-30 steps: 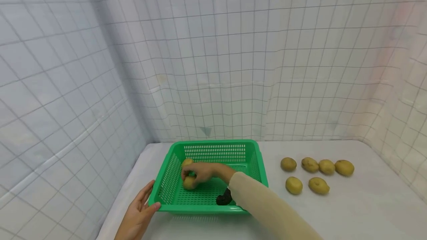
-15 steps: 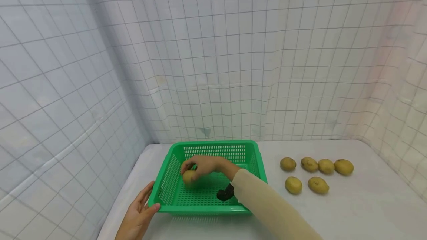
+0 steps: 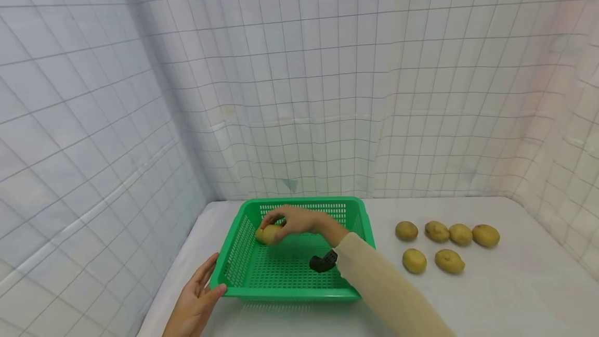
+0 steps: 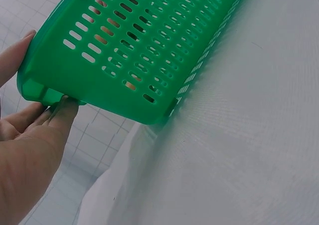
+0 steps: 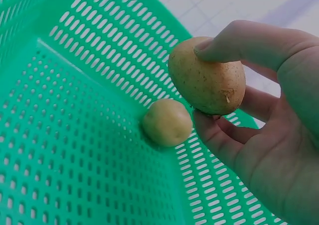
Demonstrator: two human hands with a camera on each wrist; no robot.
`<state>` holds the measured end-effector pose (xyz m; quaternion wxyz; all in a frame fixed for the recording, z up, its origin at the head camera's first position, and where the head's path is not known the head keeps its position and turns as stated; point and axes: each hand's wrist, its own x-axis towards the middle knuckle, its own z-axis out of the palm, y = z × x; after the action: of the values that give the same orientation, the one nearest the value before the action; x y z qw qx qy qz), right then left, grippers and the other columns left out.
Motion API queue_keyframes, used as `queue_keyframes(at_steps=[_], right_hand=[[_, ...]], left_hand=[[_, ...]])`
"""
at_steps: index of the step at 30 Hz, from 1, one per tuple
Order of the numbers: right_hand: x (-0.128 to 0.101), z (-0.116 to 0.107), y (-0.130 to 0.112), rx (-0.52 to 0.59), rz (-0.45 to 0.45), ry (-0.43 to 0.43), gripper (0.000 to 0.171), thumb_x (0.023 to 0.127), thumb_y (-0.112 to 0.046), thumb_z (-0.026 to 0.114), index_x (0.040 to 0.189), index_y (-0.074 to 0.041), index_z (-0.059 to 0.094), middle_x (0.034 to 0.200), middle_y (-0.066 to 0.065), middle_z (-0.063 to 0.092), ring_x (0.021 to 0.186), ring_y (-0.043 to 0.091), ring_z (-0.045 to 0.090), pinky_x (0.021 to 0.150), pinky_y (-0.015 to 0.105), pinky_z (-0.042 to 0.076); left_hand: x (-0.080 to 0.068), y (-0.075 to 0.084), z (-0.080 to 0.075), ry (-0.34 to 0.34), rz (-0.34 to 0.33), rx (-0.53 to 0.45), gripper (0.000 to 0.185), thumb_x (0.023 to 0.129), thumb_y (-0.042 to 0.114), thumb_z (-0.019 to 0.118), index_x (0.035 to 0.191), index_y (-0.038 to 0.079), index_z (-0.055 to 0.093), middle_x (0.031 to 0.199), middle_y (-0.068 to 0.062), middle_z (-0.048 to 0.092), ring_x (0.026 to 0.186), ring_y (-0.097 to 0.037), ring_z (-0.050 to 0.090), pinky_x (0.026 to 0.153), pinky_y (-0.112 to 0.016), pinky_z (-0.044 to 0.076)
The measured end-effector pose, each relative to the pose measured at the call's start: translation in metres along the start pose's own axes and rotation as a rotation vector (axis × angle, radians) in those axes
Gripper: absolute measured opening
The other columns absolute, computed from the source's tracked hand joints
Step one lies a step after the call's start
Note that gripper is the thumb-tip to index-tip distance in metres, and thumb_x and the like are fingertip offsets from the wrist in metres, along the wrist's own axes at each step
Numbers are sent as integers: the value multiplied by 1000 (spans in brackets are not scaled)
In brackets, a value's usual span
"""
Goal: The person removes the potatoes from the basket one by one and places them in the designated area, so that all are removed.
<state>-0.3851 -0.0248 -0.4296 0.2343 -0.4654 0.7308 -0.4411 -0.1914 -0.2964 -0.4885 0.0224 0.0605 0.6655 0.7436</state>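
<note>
Left hand: my left hand (image 3: 194, 303) sits nearest me at the near-left corner of the green basket (image 3: 236, 254); in the left wrist view the thumb lies on the rim and the straight fingers (image 4: 60, 116) press under the corner, spread loosely rather than curled.
Table: the white table (image 3: 491, 295) carries the basket, which stands flat on it.
Right sleeve: my cream sleeve (image 3: 388, 295) crosses the basket's near-right edge, with a dark wrist unit (image 3: 323, 261) just above the basket floor.
Right hand: my right hand (image 3: 299, 220) is over the far-left part of the basket, its fingers (image 5: 239, 45) clamped on a held potato (image 5: 207, 75), thumb on top, the rest below.
Held potato: inside the basket's bounds, close to the far wall; whether it touches the floor I cannot tell.
Second potato: another potato (image 5: 167, 121) lies on the basket floor in the far corner, just beside the held one.
Loose potatoes: six loose potatoes (image 3: 432, 246) lie on the table well apart to the right of the basket.
Backdrop: a gridded white curtain (image 3: 327, 92) hangs behind.
</note>
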Motion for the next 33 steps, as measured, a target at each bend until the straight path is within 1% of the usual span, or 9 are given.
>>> queue_keyframes(at_steps=[3,6,10,14,17,20,24,28,33], right_hand=[[-6,-6,-1,39,-5,26,44,92,-7,77,134,-2,66,138,4,61,124,17,55,103,32,48],[-10,-12,-2,102,6,71,45,94,-8,77,137,-4,64,138,3,60,124,19,55,100,34,50],[-12,-17,-7,168,-4,124,45,94,-11,77,137,-7,64,136,2,60,122,23,56,95,37,54],[-18,-24,-14,147,-24,166,46,93,-14,78,137,-7,64,134,1,60,124,22,54,99,37,51],[-28,-32,-19,130,-22,200,46,91,-13,79,135,-7,65,133,3,62,123,23,55,100,38,50],[-42,-40,-21,144,-1,209,43,92,-9,77,133,-7,65,132,5,62,119,26,56,97,40,51],[-56,-45,-21,154,35,198,41,92,-7,76,132,-6,65,133,6,61,116,27,58,95,41,52],[-62,-47,-17,146,29,188,41,92,-7,75,132,-5,65,134,7,61,117,29,57,97,42,52],[-66,-50,-19,114,21,193,40,91,-9,76,129,-8,67,132,7,62,116,30,58,96,42,52]], left_hand=[[2,0,1,-14,20,-4,77,105,2,57,165,3,8,169,-15,4,146,-8,28,104,-19,44],[4,-1,2,-29,34,-17,78,105,0,57,165,2,7,168,-15,5,133,6,39,105,-19,43],[4,-2,2,-23,34,-30,79,104,-1,58,164,1,7,168,-15,4,130,9,40,105,-19,43],[3,-3,3,-10,22,-39,78,104,-2,58,164,1,8,168,-15,5,129,9,43,104,-19,44],[6,-4,3,-21,34,-48,78,104,-3,56,164,1,7,166,-15,7,131,6,43,105,-21,44],[9,-5,5,-40,56,-52,77,105,-2,56,164,0,7,166,-15,9,134,3,43,107,-22,43],[10,-6,5,-59,63,-64,77,105,-3,54,164,-1,4,167,-17,5,134,4,42,108,-22,41],[6,-6,3,-47,46,-65,77,105,-2,54,164,1,4,169,-17,1,131,9,42,107,-21,41],[2,-2,-1,-34,37,-26,78,105,0,56,165,3,6,169,-16,1,130,10,39,106,-19,42]])
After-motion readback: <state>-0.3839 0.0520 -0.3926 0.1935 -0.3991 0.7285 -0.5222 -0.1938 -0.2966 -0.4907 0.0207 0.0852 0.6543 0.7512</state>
